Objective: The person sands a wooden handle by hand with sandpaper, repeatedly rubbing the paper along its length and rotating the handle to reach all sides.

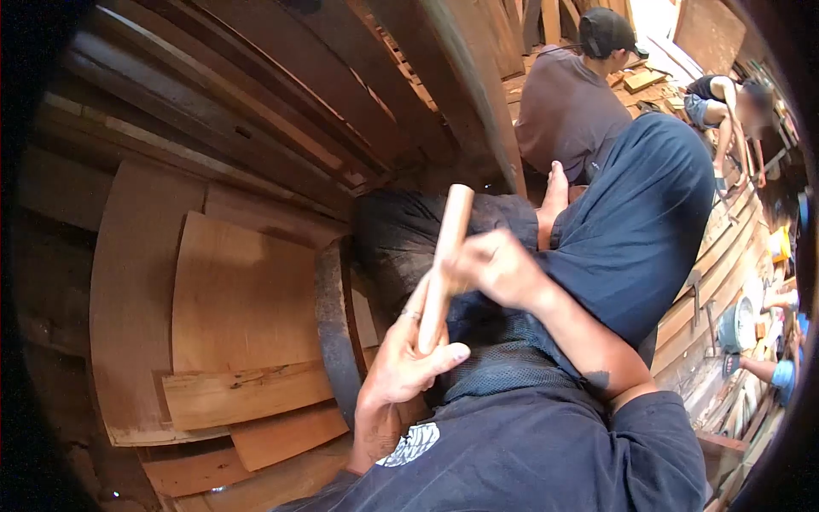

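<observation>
A smooth, round wooden rod (454, 224) slants upward over my lap. My left hand (401, 363) holds its lower part, the rod lying between the thumb and the fingers; a ring shows on one finger. My right hand (499, 266) is curled against the middle of the rod, its fingers closed and smeared by motion. Something brownish seems to be at those fingertips, but the blur hides what it is. The upper end of the rod sticks out free above both hands.
Wooden boards (252, 294) lean and lie stacked to the left, with long dark planks (281, 77) above. A person in a dark cap (572, 111) sits close ahead. Another person (725, 107) bends over farther right, near long timber strips (717, 269) and a bucket (735, 324).
</observation>
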A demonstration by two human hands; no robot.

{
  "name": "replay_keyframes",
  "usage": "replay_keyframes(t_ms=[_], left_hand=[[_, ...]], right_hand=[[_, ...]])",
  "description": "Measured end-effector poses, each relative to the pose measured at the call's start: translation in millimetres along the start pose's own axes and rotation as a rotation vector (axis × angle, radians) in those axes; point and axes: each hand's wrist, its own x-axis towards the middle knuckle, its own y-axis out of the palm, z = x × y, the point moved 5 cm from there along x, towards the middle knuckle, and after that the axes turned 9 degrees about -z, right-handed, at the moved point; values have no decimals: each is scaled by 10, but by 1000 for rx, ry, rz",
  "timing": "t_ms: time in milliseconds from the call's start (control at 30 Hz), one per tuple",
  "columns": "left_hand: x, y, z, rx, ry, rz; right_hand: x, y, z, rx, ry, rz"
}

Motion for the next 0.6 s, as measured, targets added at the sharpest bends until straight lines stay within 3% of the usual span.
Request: replay_keyframes(t_ms=[33,67,133,200,300,333,400,467,533,600], left_hand=[[10,-24,24,-65,29,-39],[13,-59,49,-88,49,-61],[7,-107,74,-77,52,-58],[0,-112,66,6,-5,25],[-58,16,7,29,-57,48],[-68,28,7,6,-79,47],[-52,-45,18,-7,-50,-10],[-34,-77,1,-8,-8,-56],[-35,-108,50,-2,-1,-50],[-31,-65,59,77,-15,38]], right_hand=[[-69,158,-89,-6,116,212],[-145,283,-103,-25,107,345],[-116,255,-79,-54,53,315],[92,-20,-134,116,-17,-71],[211,-363,26,43,23,-234],[169,-207,-60,67,6,-158],[3,114,-114,-36,69,199],[-97,279,-173,38,102,311],[26,109,-86,-24,93,201],[231,-196,-135,122,66,-170]])
